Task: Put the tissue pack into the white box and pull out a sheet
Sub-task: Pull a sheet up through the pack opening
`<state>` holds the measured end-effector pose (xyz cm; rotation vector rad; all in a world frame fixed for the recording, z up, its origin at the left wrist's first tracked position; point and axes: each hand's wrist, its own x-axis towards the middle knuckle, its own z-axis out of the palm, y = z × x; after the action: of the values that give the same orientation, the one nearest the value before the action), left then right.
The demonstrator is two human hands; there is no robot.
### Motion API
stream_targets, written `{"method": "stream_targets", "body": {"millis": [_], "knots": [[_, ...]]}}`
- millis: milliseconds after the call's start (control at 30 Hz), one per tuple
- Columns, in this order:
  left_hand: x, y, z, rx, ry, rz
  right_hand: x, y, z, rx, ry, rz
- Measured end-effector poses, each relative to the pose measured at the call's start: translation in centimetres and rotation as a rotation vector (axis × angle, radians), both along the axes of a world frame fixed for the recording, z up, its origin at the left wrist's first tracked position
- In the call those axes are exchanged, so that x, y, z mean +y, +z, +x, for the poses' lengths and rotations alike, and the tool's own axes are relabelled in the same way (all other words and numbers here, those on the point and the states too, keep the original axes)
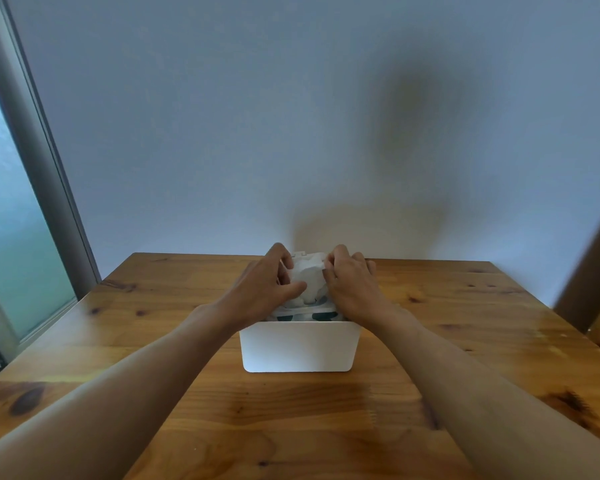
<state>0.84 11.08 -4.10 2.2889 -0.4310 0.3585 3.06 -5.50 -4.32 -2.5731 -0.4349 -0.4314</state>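
Left hand [265, 284]: curled around the left side of the white tissue sheet [309, 277], thumb stretched across toward its front, fingers folded behind; gripping the sheet.
Right hand [352, 285]: closed on the right side of the same sheet, fingertips pinching its upper right edge, knuckles raised.
Forearms: bare, reaching in from the near left and near right corners of the tabletop, converging over the box.
Tissue sheet: crumpled, standing upright between the two hands, rising from the top of the pack; lower end hidden behind the pack's opening.
Tissue pack [303, 313]: sitting inside the white box [298, 348], only its top showing above the rim; long axis running left to right, parallel to the far edge of the tabletop; top face turned upward, dark teal patches on a pale wrapper.
Writing: none legible on pack or box; print too small and too blurred to read.
White box: plain, rounded corners, broad front wall facing the near edge; set near the middle of the tabletop, closer to the far edge than the near one; small white tab [298, 253] showing behind the sheet, nature unclear.
Tabletop [118, 341]: knotty wood, glossy.
Beyond: pale wall [257, 116] past the far edge, frosted window [11, 220] at left.
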Motion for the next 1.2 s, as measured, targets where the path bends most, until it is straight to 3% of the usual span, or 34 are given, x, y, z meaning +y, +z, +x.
{"method": "stream_targets", "body": {"millis": [333,833,1200], "knots": [[-0.08,0.28,0.0,0.047,0.064,0.065,0.15,0.18,-0.28,-0.091,-0.005,-0.057],[0.01,0.15,-0.46,-0.098,0.0,0.063,0.14,-0.07,-0.03,-0.072,-0.097,-0.031],[-0.17,0.33,-0.54,-0.043,-0.014,-0.071,0.1,-0.1,-0.02,-0.025,-0.132,-0.006]]}}
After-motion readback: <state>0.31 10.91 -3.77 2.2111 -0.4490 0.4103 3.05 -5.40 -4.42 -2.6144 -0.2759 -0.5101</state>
